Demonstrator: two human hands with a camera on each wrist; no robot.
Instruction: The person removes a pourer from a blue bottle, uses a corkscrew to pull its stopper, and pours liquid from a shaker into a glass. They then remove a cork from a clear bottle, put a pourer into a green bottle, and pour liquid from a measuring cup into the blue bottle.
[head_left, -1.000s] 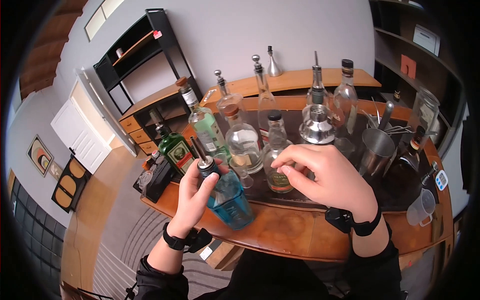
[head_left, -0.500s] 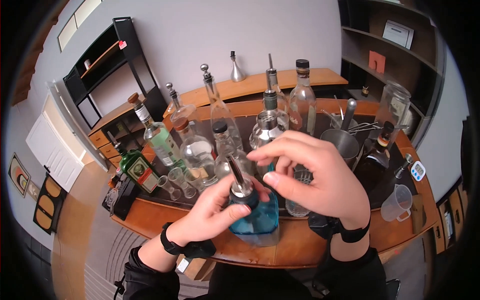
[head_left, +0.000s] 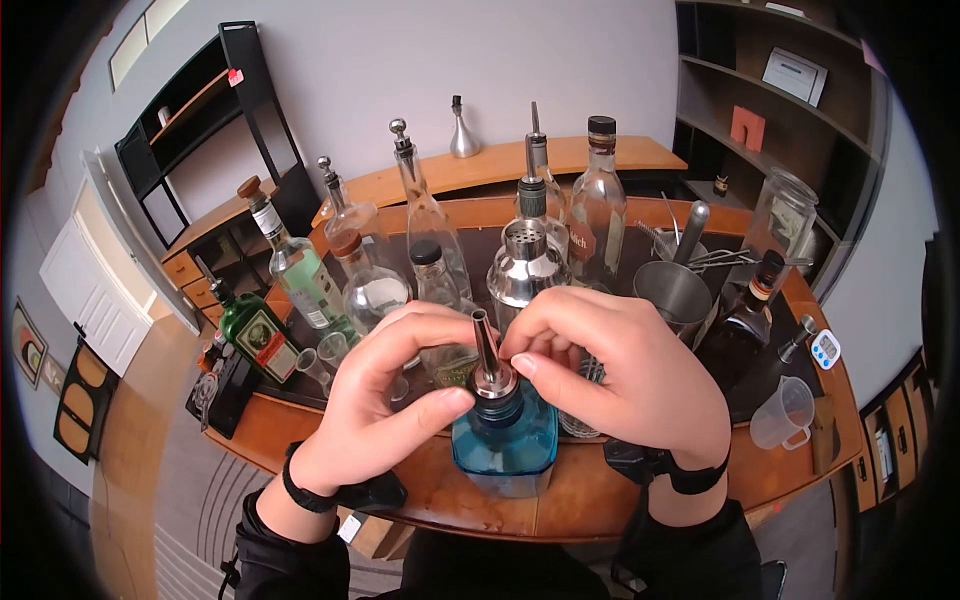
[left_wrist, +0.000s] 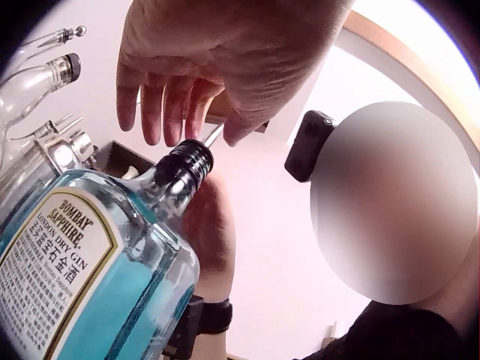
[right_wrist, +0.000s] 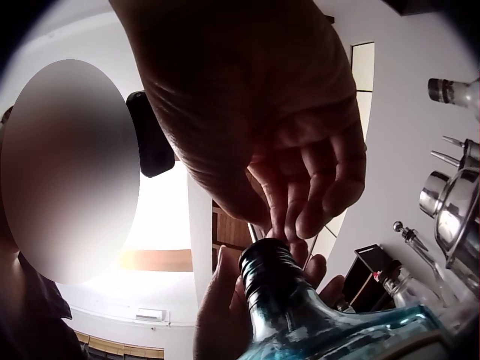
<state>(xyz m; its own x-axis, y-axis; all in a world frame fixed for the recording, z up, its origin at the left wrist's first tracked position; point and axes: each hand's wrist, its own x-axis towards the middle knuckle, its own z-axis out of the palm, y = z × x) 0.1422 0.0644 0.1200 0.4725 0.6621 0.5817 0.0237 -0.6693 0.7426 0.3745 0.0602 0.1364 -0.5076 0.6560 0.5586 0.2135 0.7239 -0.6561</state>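
A blue gin bottle (head_left: 505, 445) stands upright by the table's near edge, a metal pourer (head_left: 485, 350) in its neck. My left hand (head_left: 385, 385) curves loosely around the left of the pourer, thumb tip beside the neck; in the left wrist view this hand (left_wrist: 225, 60) hangs over the black bottle top (left_wrist: 187, 161) with fingers relaxed. From the right, my right hand (head_left: 625, 375) has bent thumb and index tips close beside the pourer's base. Its fingers (right_wrist: 330, 176) are loosely bent above the neck in the right wrist view; whether they touch the pourer is unclear.
Several bottles and a metal shaker (head_left: 528, 270) stand behind the hands. At right are a metal cup (head_left: 672, 300), a dark bottle (head_left: 740, 320), a timer (head_left: 825, 349) and a plastic jug (head_left: 783, 412). A green bottle (head_left: 255, 340) stands at left.
The blue bottle has come from the left to in front of the body and is now upright. My left hand has loosened from its neck; my right hand has come up close to the pourer.
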